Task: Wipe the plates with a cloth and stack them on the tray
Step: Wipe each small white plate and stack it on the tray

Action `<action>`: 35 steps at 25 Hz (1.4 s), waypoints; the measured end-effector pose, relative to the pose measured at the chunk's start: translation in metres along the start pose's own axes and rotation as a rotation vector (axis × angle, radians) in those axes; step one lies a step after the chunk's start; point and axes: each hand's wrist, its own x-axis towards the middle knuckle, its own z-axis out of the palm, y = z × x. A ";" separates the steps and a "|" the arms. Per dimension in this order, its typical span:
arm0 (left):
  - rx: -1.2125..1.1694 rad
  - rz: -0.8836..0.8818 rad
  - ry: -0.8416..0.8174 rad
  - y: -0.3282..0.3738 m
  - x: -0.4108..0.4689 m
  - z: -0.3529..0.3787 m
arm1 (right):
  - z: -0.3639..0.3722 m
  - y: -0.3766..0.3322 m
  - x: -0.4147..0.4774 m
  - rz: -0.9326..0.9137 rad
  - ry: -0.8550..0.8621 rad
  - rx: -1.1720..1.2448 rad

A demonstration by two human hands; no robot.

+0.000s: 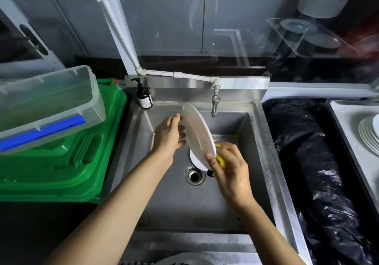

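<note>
White plate (196,133) tilted on edge above the steel sink (184,203), left hand (168,137) gripping its upper rim, thumb on top, fingers (181,136) spread behind, right hand (231,170) fingers curled round a yellow cloth (221,161) pressed to the lower rim, stacked plates (369,135) on the tray (344,125) far right.

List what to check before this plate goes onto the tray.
1. Left hand holds plate over sink: ok.
2. Right hand holds cloth at the plate's lower rim: ok.
3. Plate wiped all over: cannot tell.
4. Tap not running: ok.
5. Tray on the right has bare space beside stack: ok, though partly out of view.
</note>
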 end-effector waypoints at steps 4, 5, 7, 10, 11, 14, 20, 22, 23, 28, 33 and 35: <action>0.385 0.221 0.080 -0.021 0.016 -0.020 | -0.016 -0.012 0.005 0.298 -0.026 0.393; 0.467 0.224 0.087 -0.024 0.017 -0.024 | -0.019 -0.015 0.005 0.380 -0.033 0.491; 0.524 0.173 0.067 -0.030 0.019 -0.028 | -0.025 -0.017 0.005 0.449 -0.037 0.579; 0.247 -0.037 -0.040 -0.032 0.020 -0.028 | -0.028 -0.014 0.009 0.447 -0.016 0.609; 0.137 -0.126 -0.066 -0.030 0.018 -0.027 | -0.028 -0.013 0.010 0.448 0.002 0.631; -0.101 -0.254 -0.143 -0.026 0.018 -0.028 | -0.027 -0.012 0.010 0.484 0.027 0.707; -0.290 -0.167 -0.319 -0.024 0.022 -0.029 | -0.027 -0.009 0.012 0.507 0.058 0.757; -0.273 -0.107 -0.311 -0.022 0.020 -0.026 | -0.029 -0.005 0.012 0.509 0.055 0.732; -0.262 -0.075 -0.283 -0.021 0.020 -0.024 | -0.029 -0.002 0.013 0.512 0.048 0.702; -0.172 -0.025 -0.151 -0.015 0.023 -0.024 | -0.026 0.012 0.013 0.647 0.147 0.420; -0.166 -0.059 -0.213 -0.012 0.016 -0.033 | -0.037 0.009 0.034 0.735 0.462 0.457; -0.133 -0.045 -0.230 -0.011 0.009 -0.031 | -0.039 0.004 0.046 0.704 0.496 0.474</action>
